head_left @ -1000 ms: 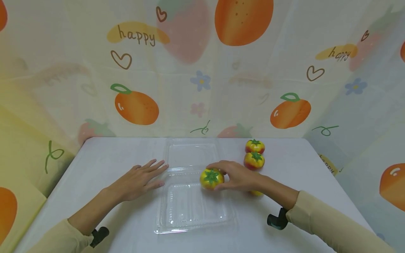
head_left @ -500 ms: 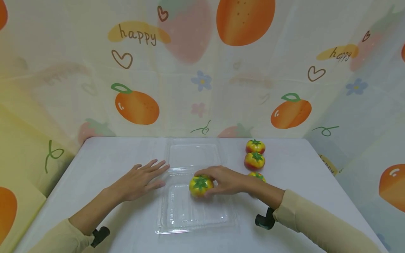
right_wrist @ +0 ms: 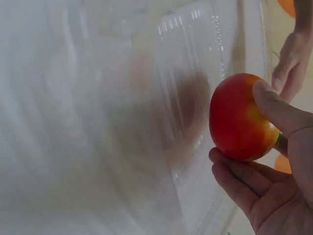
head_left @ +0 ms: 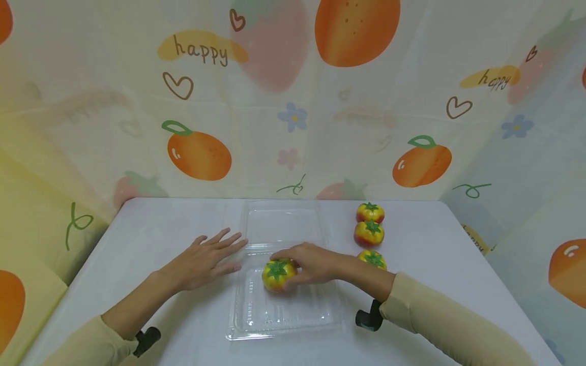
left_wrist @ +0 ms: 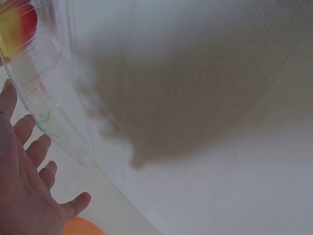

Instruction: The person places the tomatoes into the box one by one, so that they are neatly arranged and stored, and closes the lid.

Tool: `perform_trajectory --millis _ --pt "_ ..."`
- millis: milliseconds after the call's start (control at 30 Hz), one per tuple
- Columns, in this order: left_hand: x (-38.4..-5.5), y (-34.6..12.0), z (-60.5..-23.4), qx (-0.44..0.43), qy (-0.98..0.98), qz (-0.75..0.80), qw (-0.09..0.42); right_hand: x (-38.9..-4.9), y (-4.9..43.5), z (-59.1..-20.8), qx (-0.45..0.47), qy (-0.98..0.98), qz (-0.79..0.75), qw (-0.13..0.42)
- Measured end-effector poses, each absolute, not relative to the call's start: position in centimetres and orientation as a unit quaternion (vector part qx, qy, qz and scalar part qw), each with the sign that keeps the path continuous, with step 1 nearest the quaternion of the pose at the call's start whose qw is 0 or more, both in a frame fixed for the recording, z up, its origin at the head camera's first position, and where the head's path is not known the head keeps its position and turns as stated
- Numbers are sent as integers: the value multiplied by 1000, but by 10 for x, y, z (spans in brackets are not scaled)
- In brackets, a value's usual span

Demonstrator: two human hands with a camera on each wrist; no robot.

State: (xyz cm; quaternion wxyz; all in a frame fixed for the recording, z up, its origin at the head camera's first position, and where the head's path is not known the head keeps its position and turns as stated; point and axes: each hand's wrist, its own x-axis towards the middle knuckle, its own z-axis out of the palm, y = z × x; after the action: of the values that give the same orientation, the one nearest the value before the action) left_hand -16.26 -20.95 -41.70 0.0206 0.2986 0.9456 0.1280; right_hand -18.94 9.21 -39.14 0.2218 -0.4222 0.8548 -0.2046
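A yellow-and-red toy persimmon with a green leafy top is pinched between the thumb and fingers of my right hand. It is over the tray half of a clear plastic clamshell box. In the right wrist view its red underside faces the box, whose ridged base shows beyond it. My left hand is spread beside the box's left edge, fingertips right at the hinge. Seen from the left wrist, the fingers are spread along the clear plastic edge.
Several more toy persimmons form a column right of the box: one at the back, one before it, and one partly hidden by my right forearm. The box's lid lies open towards the back edge. A fruit-printed cloth hangs behind the white table.
My right hand has carried the persimmon leftward and towards me over the tray, uncovering more of the nearest persimmon in the column. My left hand has stayed almost still.
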Motion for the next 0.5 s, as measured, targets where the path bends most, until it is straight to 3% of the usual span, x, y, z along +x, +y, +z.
perform_trajectory --millis 500 --pt "-165 -209 -419 304 944 124 22 -188 73 -399 -418 869 -156 213"
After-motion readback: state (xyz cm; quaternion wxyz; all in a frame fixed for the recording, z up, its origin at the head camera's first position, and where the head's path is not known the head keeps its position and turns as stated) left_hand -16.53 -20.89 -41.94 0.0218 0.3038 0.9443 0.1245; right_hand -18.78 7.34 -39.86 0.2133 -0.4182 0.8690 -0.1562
